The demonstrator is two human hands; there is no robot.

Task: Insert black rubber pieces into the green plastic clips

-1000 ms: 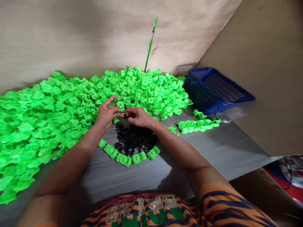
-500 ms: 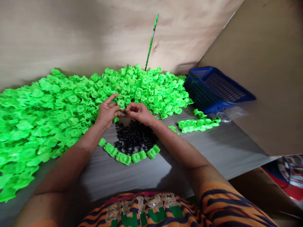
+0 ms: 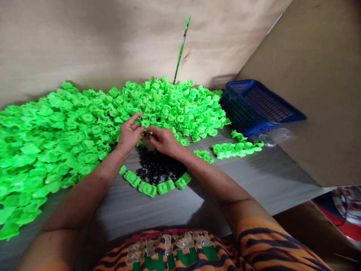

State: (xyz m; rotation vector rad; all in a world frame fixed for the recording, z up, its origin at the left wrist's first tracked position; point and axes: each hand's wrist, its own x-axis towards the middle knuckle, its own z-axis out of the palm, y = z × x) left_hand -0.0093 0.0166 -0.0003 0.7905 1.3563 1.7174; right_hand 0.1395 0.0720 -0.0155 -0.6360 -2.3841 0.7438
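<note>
Green piece [image 3: 144, 123] in left hand [image 3: 129, 136]

Bright-green plastic toy car body [image 3: 145, 123], off the table, black wheel axle [image 3: 144, 118] across far end.
Axle side faces camera, near end covered by fingers; second black wheel piece [image 3: 147, 134] there, pinched, seating unclear.

Orange shirt [image 3: 225, 250] with dark navy stripes, short striped right sleeve [image 3: 270, 242] ending just above the elbow, green blocky shapes [image 3: 190, 258] across the chest, clear glossy figures [image 3: 168, 246] above them, bare forearms [image 3: 217, 182].
</note>
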